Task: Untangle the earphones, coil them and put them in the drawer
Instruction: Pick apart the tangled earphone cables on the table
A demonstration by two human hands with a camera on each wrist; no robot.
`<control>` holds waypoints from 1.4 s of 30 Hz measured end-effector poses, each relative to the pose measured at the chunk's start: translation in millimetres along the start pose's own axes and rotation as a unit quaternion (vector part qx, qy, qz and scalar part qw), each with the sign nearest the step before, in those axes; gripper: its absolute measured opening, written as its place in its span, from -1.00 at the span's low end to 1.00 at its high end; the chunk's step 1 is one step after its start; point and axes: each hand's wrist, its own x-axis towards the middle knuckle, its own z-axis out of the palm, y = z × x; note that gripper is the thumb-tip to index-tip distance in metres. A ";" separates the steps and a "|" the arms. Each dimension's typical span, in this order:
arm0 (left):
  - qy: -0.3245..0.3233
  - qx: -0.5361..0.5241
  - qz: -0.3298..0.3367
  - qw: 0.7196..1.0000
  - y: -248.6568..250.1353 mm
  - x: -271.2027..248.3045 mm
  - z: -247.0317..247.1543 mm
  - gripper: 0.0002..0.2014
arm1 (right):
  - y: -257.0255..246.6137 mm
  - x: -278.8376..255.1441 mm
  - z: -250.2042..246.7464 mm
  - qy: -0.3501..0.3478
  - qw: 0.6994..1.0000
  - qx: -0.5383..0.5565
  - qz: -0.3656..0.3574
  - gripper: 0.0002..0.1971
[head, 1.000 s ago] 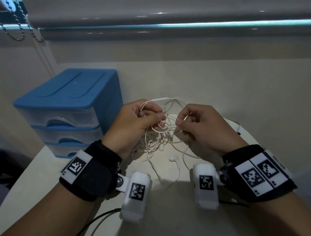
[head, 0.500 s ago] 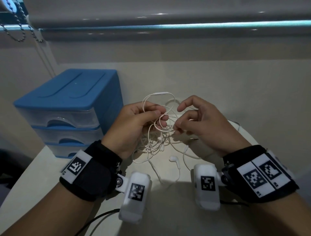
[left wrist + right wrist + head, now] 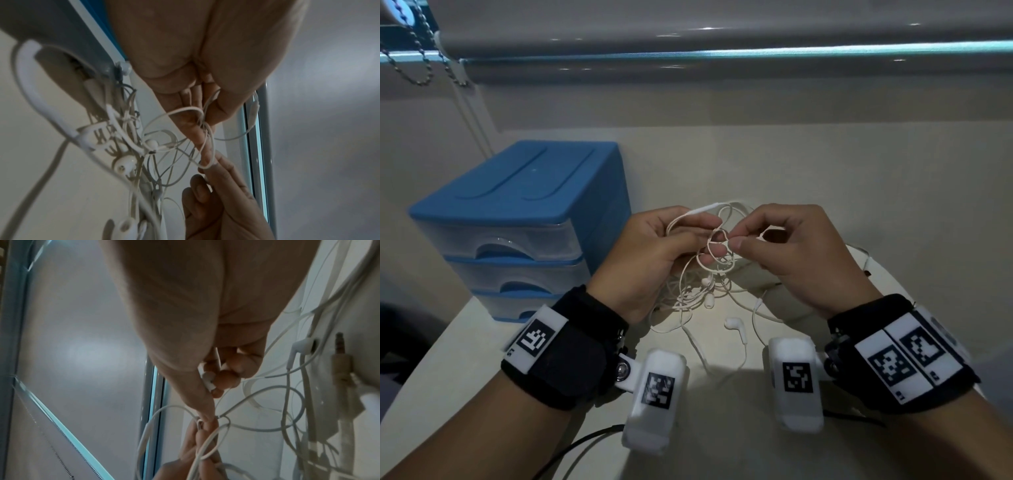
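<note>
While both pinch — left hand (image 3: 650, 253), right hand (image 3: 787, 250) — white earphones (image 3: 717, 240), tangled, above the table (image 3: 722, 445).

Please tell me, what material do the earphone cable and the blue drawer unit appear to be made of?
The earphones seem to have a thin white rubbery plastic cable with a smooth matte finish: it bends into soft loops between the left hand and right hand. The drawer unit looks like hard moulded plastic: an opaque blue, slightly glossy top and translucent, frosted drawer fronts. The exact plastics cannot be told.
</note>
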 end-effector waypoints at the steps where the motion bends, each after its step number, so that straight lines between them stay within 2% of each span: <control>1: -0.004 0.004 0.002 1.000 0.2 -0.2 -0.2 -0.79 | -0.7 -0.5 0.9 -0.006 1.000 -0.002 -0.003 -0.94; 7: -0.019 -0.002 -0.002 1.000 1.6 -1.8 0.9 -0.75 | 3.0 0.9 0.3 -0.004 0.999 -0.030 -0.013 -0.93; 12: -0.010 0.011 -0.009 1.000 -1.2 -0.8 -0.6 -0.80 | 6.2 2.1 3.6 -0.023 0.999 -0.027 -0.017 -0.94; 16: -0.004 0.023 0.004 1.000 -3.1 -0.2 -0.2 -0.84 | 8.3 2.7 3.0 -0.011 1.000 -0.007 -0.028 -0.97; 23: -0.011 -0.014 -0.037 0.999 -2.9 -1.8 2.0 -0.81 | 4.7 -0.1 3.5 -0.031 0.999 0.014 -0.026 -0.95; 26: -0.027 -0.029 -0.065 0.997 -1.6 -2.3 0.6 -0.68 | 4.8 0.3 2.5 -0.025 0.999 0.025 -0.026 -0.96; 30: -0.036 -0.008 -0.061 0.997 -2.3 -2.2 -0.2 -0.75 | 1.1 -1.2 4.3 -0.021 0.999 0.040 -0.020 -0.98; 34: -0.040 0.016 -0.045 0.998 -4.2 -1.1 -0.6 -0.77 | 1.7 2.2 0.7 0.022 0.997 0.066 -0.017 -0.96; 36: -0.047 0.028 -0.037 0.998 -3.6 -2.5 0.2 -0.77 | 1.8 2.6 0.3 -0.010 0.998 0.064 -0.010 -0.89; 38: -0.049 0.038 -0.035 0.997 -3.0 -3.3 0.8 -0.76 | 0.8 0.0 2.4 -0.056 0.997 0.059 -0.008 -0.90; 42: -0.047 0.032 -0.044 0.997 -4.0 -1.6 -1.7 -0.75 | 4.7 0.1 3.4 -0.054 0.996 0.067 0.016 -0.99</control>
